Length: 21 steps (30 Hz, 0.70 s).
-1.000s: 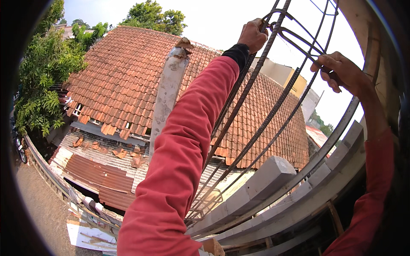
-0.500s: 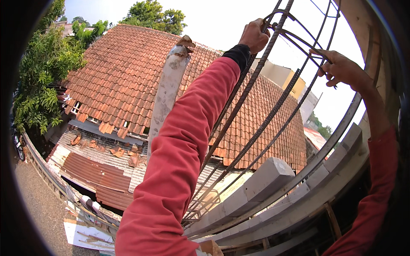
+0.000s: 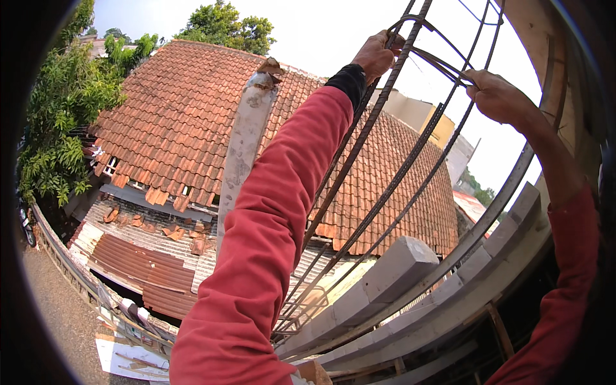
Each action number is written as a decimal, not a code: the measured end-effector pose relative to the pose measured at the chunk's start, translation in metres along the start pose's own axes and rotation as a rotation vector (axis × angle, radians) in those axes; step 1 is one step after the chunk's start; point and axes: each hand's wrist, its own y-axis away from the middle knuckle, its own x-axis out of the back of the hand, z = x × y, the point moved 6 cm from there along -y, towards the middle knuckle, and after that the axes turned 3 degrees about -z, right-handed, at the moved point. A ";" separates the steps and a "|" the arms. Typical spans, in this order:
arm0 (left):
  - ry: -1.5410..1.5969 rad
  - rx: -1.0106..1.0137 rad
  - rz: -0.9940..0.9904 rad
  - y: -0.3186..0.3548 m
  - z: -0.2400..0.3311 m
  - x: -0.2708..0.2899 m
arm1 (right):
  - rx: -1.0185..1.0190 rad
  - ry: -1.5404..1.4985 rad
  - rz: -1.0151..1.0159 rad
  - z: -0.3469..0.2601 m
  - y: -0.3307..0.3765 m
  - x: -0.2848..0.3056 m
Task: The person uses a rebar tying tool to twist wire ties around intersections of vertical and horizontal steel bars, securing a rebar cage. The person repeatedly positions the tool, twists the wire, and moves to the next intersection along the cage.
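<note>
Item: left hand (image 3: 376,56), 1 o'clock, closed around the left-hand bar of the ribbed bars (image 3: 399,62), which run from 1 towards 6 o'clock.
Item: right hand (image 3: 500,96), 2 o'clock, fist closed on the dark curved rods (image 3: 439,62); tool or bent bar, cannot tell.
Surroundings: tiled roof (image 3: 186,109), 10 o'clock; pale blocks (image 3: 404,266), 4 o'clock.

**Harsh Daylight, Darkening Rim**

Bright daylight is pouring from the open sky (image 3: 340,29), which is washing out to white behind the steel bars (image 3: 385,95), leaving their upper lengths dark. You are seeing soft shadows in the folds of your left sleeve (image 3: 256,237), while gloom is filling the lower right. The fisheye is bending the block row (image 3: 500,237), and black vignetting is swallowing the corners.
</note>
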 end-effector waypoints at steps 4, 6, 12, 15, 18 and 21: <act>0.024 -0.017 0.014 -0.005 -0.006 0.002 | -0.019 -0.228 -0.110 0.005 0.006 0.004; -0.020 -0.033 0.028 -0.004 -0.004 0.003 | -0.060 -0.385 -0.112 0.006 0.012 -0.001; -0.212 -0.065 0.028 0.004 0.006 0.002 | 0.013 -0.827 -0.165 -0.016 0.026 -0.046; -0.270 -0.100 0.051 0.005 0.010 0.004 | -0.036 -0.864 -0.144 -0.029 0.028 -0.069; -0.363 -0.149 0.084 0.004 0.012 0.006 | -0.084 -0.947 -0.081 -0.051 0.033 -0.091; -0.386 -0.169 0.108 0.003 0.011 0.008 | -0.142 -1.048 0.015 -0.078 0.033 -0.115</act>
